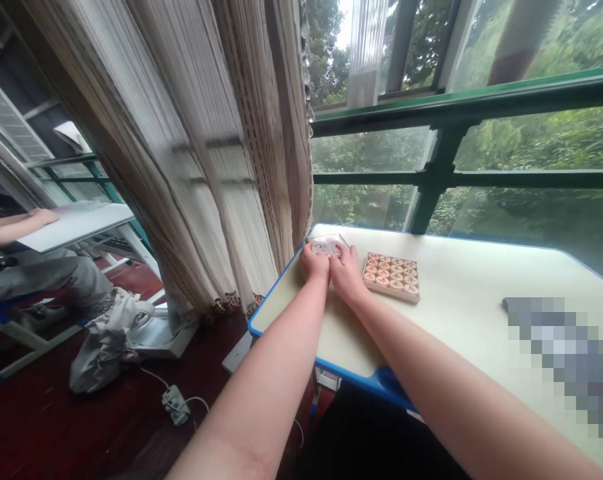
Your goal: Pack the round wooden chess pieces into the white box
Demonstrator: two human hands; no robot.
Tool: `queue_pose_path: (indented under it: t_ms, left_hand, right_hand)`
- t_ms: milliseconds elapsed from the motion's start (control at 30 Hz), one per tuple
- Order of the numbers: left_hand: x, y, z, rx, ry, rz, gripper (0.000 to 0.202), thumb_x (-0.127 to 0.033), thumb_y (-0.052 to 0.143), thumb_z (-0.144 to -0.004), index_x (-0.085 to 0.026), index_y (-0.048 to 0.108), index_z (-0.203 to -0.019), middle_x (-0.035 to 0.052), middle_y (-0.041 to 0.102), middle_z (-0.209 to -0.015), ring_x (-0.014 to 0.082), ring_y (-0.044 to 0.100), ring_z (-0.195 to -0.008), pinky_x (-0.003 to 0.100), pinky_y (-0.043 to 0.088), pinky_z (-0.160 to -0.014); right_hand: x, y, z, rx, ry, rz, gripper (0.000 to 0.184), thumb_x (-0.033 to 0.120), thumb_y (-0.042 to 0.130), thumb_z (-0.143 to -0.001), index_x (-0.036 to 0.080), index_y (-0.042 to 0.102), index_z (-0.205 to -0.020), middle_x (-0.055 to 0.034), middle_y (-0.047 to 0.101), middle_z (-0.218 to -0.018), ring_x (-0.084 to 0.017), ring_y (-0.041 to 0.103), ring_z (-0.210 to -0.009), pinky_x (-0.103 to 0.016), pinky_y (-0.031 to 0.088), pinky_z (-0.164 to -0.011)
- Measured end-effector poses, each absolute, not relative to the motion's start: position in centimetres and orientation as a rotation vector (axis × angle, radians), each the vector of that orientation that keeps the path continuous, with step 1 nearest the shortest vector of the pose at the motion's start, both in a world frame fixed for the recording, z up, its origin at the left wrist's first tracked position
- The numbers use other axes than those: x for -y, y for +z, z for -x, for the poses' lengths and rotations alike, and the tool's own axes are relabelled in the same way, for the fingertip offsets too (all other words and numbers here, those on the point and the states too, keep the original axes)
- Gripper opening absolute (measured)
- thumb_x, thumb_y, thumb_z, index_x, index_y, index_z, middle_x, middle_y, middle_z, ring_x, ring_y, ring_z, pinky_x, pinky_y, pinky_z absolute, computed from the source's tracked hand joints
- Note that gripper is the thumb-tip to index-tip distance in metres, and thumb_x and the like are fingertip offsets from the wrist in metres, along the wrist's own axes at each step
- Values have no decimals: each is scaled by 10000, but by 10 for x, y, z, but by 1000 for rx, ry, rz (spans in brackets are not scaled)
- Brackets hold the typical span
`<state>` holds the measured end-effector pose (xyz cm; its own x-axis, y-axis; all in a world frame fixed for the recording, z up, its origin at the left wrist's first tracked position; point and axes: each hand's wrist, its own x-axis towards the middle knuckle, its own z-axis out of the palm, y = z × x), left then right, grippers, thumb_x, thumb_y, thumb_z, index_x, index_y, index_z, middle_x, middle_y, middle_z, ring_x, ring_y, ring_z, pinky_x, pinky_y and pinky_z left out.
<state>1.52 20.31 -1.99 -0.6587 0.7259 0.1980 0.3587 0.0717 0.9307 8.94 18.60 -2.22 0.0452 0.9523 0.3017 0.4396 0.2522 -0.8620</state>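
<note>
Side by side at the far left corner of the table, my left hand [315, 265] and my right hand [345, 268] are both closed on a clear, flat lid-like piece [326, 244] with dark printing. Their fingers curl over its near edge, and the thumbs almost meet. Just right of my right hand lies a shallow open box of Chinese chess pieces [391, 277]. Its round wooden discs sit in rows, marked with red characters on the left and darker ones on the right. My fingers hide part of the clear piece.
The pale table [461, 280] has a blue edge. A pixelated grey object [561, 353] lies at its right. Left hangs a long curtain [221, 167]; behind are green-framed windows. Another person's hand [44, 217] rests at a neighbouring table [76, 223]. A power strip [175, 405] with cords lies on the floor.
</note>
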Motion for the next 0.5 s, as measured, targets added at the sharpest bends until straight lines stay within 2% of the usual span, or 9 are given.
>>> queue_pose_path:
  t_ms: [100,167,300,400,500]
  left_hand:
    - [-205,-20,-16,-1996,1677,-1003,248,-175,448,-760,-150,605,-950,117,652,-1000,226,594,-934,307,433,-790]
    - [-207,-21,-15,-1976,1717,-939,264,-256,380,-811,-163,615,-890,99,667,-921,211,610,-859,299,446,-739]
    - [-212,-22,-13,-1919,1779,-850,300,-325,367,-811,-172,624,-788,86,671,-865,209,609,-826,300,444,-731]
    - [-215,-24,-13,-1859,1749,-859,248,-297,417,-772,-174,624,-714,87,672,-821,218,610,-817,312,446,-737]
    - [-218,-29,-14,-1800,1773,-861,197,-218,437,-725,-182,622,-672,74,671,-772,210,616,-803,304,456,-722]
  right_hand:
    - [-187,-22,-94,1554,654,1406,520,241,351,-784,102,445,-1277,-160,295,-1405,-298,167,-1324,-495,124,-1061]
    - [-189,-23,-97,1560,651,1361,529,219,343,-775,103,436,-1283,-151,342,-1381,-281,214,-1309,-477,129,-1067]
    - [-191,-26,-101,1439,706,1297,612,259,335,-786,86,278,-1370,-141,344,-1383,-251,223,-1310,-433,148,-1076]
    - [-192,-25,-102,1375,772,1341,678,314,341,-795,57,173,-1400,-150,270,-1425,-252,174,-1331,-417,142,-1082]
    - [-191,-24,-103,1481,793,1357,671,262,362,-773,54,202,-1391,-158,326,-1398,-245,263,-1303,-393,205,-1067]
